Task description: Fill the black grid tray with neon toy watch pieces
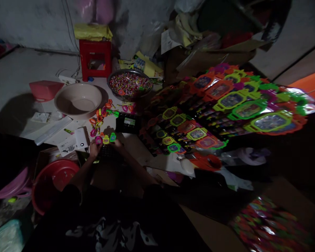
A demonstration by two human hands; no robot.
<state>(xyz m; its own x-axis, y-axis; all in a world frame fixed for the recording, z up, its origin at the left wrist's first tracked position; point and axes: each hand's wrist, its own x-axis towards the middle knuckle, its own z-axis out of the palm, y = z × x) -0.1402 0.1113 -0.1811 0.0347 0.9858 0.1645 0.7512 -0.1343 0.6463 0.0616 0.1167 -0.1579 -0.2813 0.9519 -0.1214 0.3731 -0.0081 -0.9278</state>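
In the head view, a short row of bright toy watches (105,140), with pink, yellow and green faces among them, lies across the near side of the work surface. My left hand (94,149) is closed at the pink end of the row. At the green end, my right hand (118,145) has its fingers bent in against the watches. A dark, ridged piece (106,152) shows between my hands, too dim to name. Just beyond lie loose toy watches (99,117) in orange, pink and green, beside a black tray (128,122).
A beige basin (78,99) and a metal bowl of small colourful pieces (130,84) stand farther back, near a red stool (96,57). Stacked watch-shaped packs (236,101) rise at the right. A white power bank (81,137) lies left; a red basin (55,182) sits below.
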